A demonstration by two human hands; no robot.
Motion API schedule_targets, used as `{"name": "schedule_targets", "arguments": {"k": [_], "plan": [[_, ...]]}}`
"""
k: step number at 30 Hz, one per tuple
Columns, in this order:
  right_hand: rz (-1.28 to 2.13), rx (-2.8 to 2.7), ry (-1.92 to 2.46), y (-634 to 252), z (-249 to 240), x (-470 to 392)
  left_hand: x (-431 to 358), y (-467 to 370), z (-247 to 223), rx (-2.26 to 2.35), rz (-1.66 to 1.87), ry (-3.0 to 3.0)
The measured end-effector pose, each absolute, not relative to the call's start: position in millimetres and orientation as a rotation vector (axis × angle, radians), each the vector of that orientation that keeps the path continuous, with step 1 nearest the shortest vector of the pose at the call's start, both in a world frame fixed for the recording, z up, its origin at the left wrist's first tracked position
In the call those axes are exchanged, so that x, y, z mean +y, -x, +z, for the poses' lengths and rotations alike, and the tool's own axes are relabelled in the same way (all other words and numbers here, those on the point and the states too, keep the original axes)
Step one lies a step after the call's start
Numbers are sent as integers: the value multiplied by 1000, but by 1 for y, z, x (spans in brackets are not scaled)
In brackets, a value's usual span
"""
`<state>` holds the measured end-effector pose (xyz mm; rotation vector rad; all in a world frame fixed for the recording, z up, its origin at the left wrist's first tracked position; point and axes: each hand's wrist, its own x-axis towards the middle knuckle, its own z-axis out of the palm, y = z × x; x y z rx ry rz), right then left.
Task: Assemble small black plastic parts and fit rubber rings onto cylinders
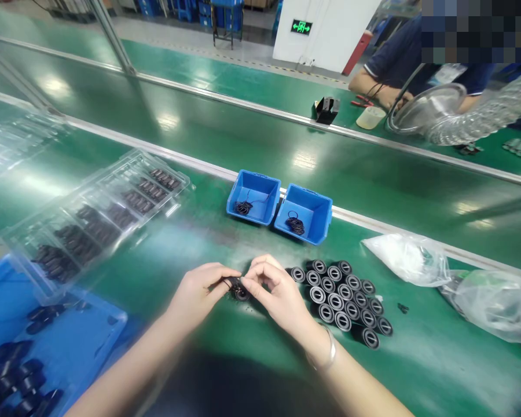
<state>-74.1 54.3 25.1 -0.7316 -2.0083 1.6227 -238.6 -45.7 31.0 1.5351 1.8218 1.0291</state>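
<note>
Thumb and fingers of my left hand (206,286) are pinched on thin black strands that look like rubber rings. My right hand (274,286) meets it from the other side, fingertips pressed together at the same spot; what lies inside its pinch is hidden. Just under the fingertips is a small round black part (242,294) with a ring-shaped top, partly covered. Right of my right hand stands a cluster of black cylindrical parts (335,301), upright, with ringed, slotted tops. Two blue bins (260,218) (320,236) beyond my hands hold thin black rings.
A clear divided tray (108,217) with dark parts lies left, above a blue crate (108,330) of black pieces. Plastic bags (410,258) (499,304) lie right. Behind the metal rail (226,99), a co-worker's hand (391,97) is near a clear hose (481,116).
</note>
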Motion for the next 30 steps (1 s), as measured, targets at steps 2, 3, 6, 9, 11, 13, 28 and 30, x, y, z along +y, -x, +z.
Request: {"name": "schedule_targets", "arguments": {"k": [2, 3, 6, 9, 11, 13, 28, 30], "plan": [[1671, -1956, 752, 74, 25, 55, -48, 241, 29, 1815, 1035, -1507], [1695, -1920, 775, 73, 24, 55, -50, 243, 28, 1820, 1042, -1480], [1752, -1870, 854, 72, 19, 53, -59, 249, 23, 1861, 1066, -1369], [1758, -1943, 882, 70, 12, 51, -71, 254, 18, 1903, 1070, -1316], [1729, -1997, 899, 70, 7, 49, -78, 255, 15, 1927, 1055, -1366], [1687, -2042, 923, 70, 5, 47, -84, 253, 11, 1934, 1052, -1482], [1659, -2050, 918, 71, 3, 47, -95, 226, -5, 1604, 887, -2411], [1668, -2052, 916, 71, 3, 47, -94, 224, -4, 1600, 870, -2428]]}}
